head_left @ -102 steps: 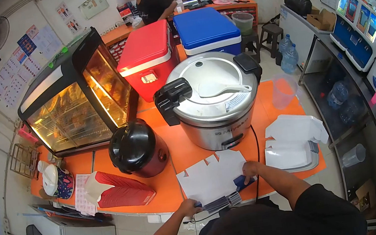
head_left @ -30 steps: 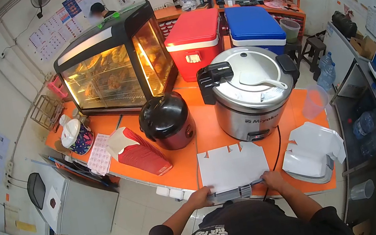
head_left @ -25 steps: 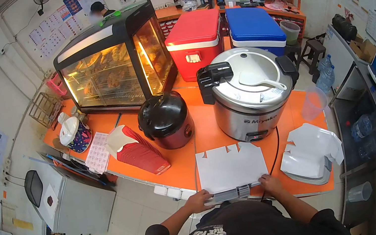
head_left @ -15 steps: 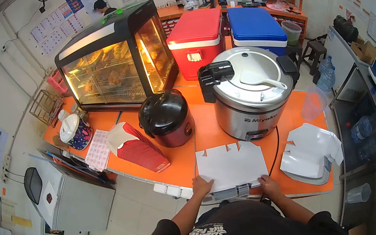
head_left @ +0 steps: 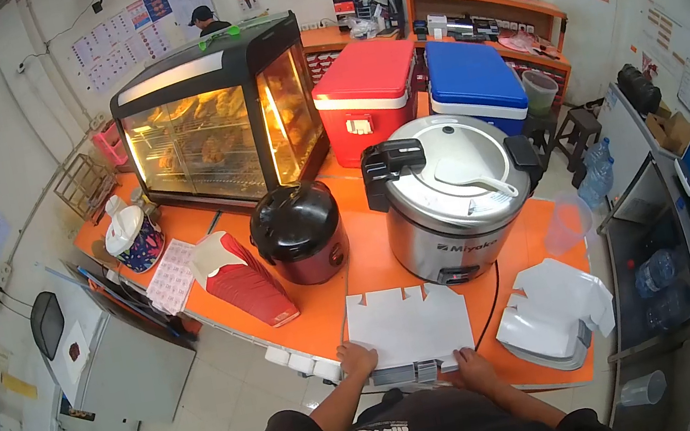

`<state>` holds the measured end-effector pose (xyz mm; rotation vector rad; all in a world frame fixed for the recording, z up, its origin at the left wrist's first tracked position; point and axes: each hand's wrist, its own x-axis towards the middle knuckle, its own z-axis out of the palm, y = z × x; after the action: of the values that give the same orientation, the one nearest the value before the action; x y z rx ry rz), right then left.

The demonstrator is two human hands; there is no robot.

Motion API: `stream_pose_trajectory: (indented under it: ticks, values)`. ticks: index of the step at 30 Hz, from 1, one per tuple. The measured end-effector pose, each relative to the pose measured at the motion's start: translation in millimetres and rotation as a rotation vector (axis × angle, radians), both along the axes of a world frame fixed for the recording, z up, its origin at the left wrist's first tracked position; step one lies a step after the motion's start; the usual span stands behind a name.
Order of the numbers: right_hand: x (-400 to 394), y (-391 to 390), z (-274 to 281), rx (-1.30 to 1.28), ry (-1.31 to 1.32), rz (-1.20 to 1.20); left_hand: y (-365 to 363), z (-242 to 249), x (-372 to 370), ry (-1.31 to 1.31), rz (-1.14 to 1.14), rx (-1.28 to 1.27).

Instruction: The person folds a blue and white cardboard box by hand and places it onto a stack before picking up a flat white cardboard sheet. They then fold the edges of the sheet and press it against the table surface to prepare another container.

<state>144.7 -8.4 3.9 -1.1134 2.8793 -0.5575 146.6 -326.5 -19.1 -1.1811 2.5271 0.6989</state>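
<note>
A stack of flat white paperboard box blanks lies at the front edge of the orange table, notched along its far side. My left hand grips the stack's left edge near the front corner. At the front right corner, my right hand is closed on the same stack, with part of its fingers hidden. Another pile of shaped white paperboard blanks rests to the right. Behind the stack stands a large steel Miyako rice cooker with a white rice paddle on its lid.
A smaller dark red cooker and a sleeve of red paper packaging stand left. Farther back are a lit food warmer, a red cooler and a blue cooler. A person is behind the warmer. A black cable crosses the table.
The view has tilted up slightly and shifted, so the table appears lower and farther left. Both hands stay at the same stack, with no clear movement against it.
</note>
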Motion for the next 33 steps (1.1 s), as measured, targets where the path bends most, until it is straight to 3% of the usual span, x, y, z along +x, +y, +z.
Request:
stream_pose_trajectory:
  ticks: [4, 6, 7, 10, 13, 15, 17, 19, 20, 21, 23, 26, 33]
  values:
    - [-22, 1, 21, 0.115, -0.257, 0.061, 3, -7, -6, -0.005, 0.055, -0.021]
    - [-42, -5, 8, -0.196, -0.658, -0.241, 5, -3, -5, -0.008, 0.07, -0.021]
    - [-51, -3, -12, -0.245, -0.451, -0.27, 6, 2, -7, -0.008, 0.081, -0.025]
    - [-68, -7, -1, -0.137, -0.315, -0.416, 8, 2, -9, -0.028, 0.095, -0.053]
    - [-78, -15, -13, 0.008, -0.36, -0.532, 8, 13, -7, -0.027, 0.08, -0.027]
    - [-83, -13, -27, 0.042, -0.421, -0.452, -33, -106, -14, -0.074, -0.215, -0.139]
    - [-79, -16, -45, 0.176, -0.287, -0.459, -27, -55, -10, -0.16, -0.472, -0.254]
    - [-73, -19, -18, 0.073, -0.301, -0.416, -22, -28, -12, -0.195, -0.526, -0.258]
    - [-73, -19, -30, 0.059, -0.242, -0.432, -24, -29, -15, -0.238, -0.532, -0.249]
    - [-72, -21, -28, 0.017, -0.275, -0.473, -20, -21, -17, -0.275, -0.513, -0.252]
    - [-66, -22, -17, -0.012, -0.325, -0.51, -13, -27, -17, -0.145, -0.164, -0.15]
    - [-72, -27, -14, -0.036, -0.399, -0.565, -1, 4, -15, -0.078, 0.035, -0.054]
    - [-76, -25, -20, 0.051, -0.397, -0.552, -8, 14, -22, -0.168, 0.098, -0.01]
